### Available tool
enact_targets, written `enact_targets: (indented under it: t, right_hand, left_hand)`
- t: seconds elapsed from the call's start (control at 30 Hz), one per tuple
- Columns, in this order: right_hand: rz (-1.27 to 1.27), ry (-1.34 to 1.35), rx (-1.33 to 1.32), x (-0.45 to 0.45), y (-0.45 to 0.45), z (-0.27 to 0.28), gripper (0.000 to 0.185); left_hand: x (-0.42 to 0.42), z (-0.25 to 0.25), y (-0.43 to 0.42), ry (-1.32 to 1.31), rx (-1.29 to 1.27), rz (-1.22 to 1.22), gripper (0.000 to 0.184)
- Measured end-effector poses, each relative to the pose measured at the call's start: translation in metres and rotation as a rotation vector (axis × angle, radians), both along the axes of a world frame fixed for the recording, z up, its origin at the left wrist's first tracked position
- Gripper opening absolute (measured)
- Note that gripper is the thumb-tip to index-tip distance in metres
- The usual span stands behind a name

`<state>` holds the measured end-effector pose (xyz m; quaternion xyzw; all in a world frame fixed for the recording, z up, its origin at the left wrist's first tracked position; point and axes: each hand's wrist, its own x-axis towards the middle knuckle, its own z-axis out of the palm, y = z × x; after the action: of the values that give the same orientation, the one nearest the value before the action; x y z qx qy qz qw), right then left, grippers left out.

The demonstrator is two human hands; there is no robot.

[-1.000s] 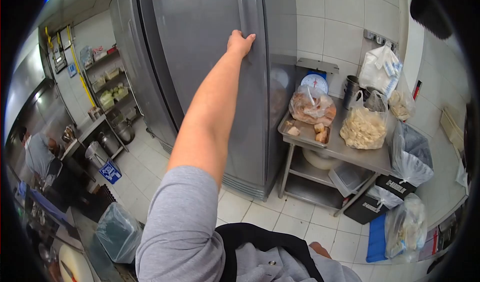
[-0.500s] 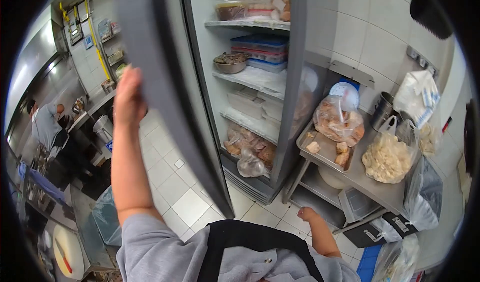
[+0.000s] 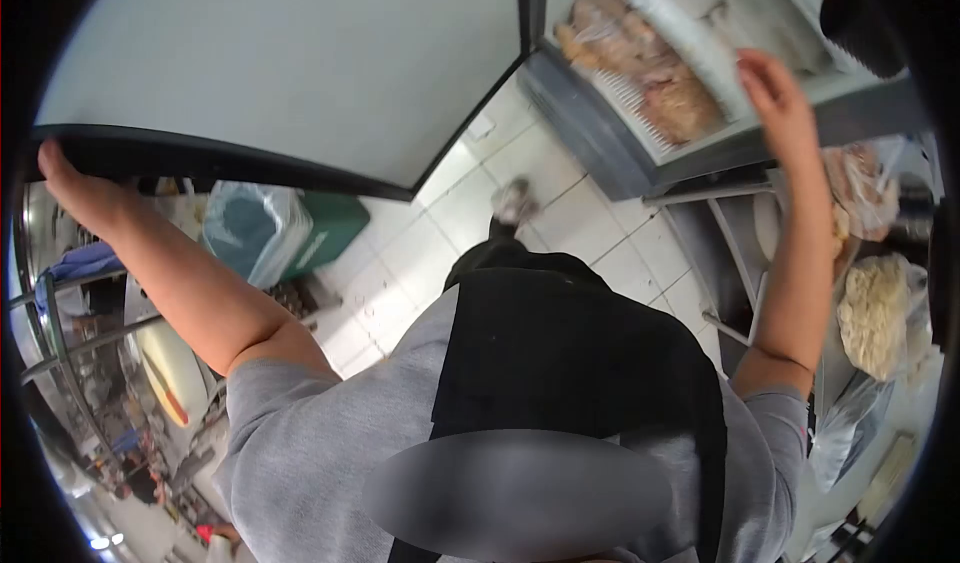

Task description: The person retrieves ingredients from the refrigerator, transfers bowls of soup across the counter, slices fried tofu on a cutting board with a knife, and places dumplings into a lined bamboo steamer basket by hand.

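Note:
My left hand [image 3: 90,198] grips the outer edge of the wide-open refrigerator door [image 3: 290,53] at the far left, with part of its fingers hidden by the edge. On the right, my right hand [image 3: 777,98] is raised at the refrigerator's opening, fingers stretched and slightly bent, nothing visible in them. It is close to a frosted white shelf [image 3: 690,38]. Below that shelf lies packed raw meat [image 3: 640,53], partly in clear plastic, in a container with a white ribbed edge [image 3: 632,103].
A green bin [image 3: 335,228] lined with clear plastic stands below the door at left. A cutting board [image 3: 170,358] with a knife lies further left. At right are a steel table [image 3: 700,238], a bag of pale food pieces [image 3: 870,318] and a bag of meat [image 3: 860,188].
The door has swung wider, with my left hand moving left along with it. My right hand has risen from beside my body to the refrigerator's opening. The view has tilted downward.

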<state>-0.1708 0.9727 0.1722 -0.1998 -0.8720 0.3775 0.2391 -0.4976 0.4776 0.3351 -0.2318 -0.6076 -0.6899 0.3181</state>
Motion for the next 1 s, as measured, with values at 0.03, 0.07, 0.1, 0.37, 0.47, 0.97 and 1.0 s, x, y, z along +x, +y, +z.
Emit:
enact_targets:
  t: [0.03,0.07,0.1,0.37,0.47,0.97,1.0]
  right_hand:
    - [0.014,-0.037,0.006,-0.005,0.009,0.001,0.026]
    - [0.014,-0.062,0.035,-0.008,0.014,0.000,0.026]
    - [-0.043,-0.105,0.120,-0.012,0.018,-0.002,0.025]
    - [-0.052,-0.409,0.243,-0.014,0.023,-0.069,0.025]
    - [-0.048,-0.361,-0.340,-0.004,0.017,-0.103,0.024]
    - [0.222,-0.937,-0.719,-0.097,-0.138,-0.642,0.033]
    - [-0.016,-1.038,-0.845,-0.117,-0.143,-0.666,0.035]
  left_hand:
    - [0.001,-0.001,0.005,-0.008,-0.121,0.076,0.057]
    - [-0.001,-0.003,0.006,-0.147,-0.016,0.179,0.050]
    - [-0.003,-0.006,0.009,-0.164,-0.032,0.200,0.050]
    - [-0.084,-0.025,-0.025,0.036,-0.054,0.301,0.051]
    - [-0.116,-0.036,-0.033,0.025,-0.067,0.302,0.053]
    - [-0.161,-0.202,-0.052,-0.139,-0.009,0.114,0.063]
    - [-0.148,-0.240,-0.051,-0.196,-0.020,0.091,0.064]
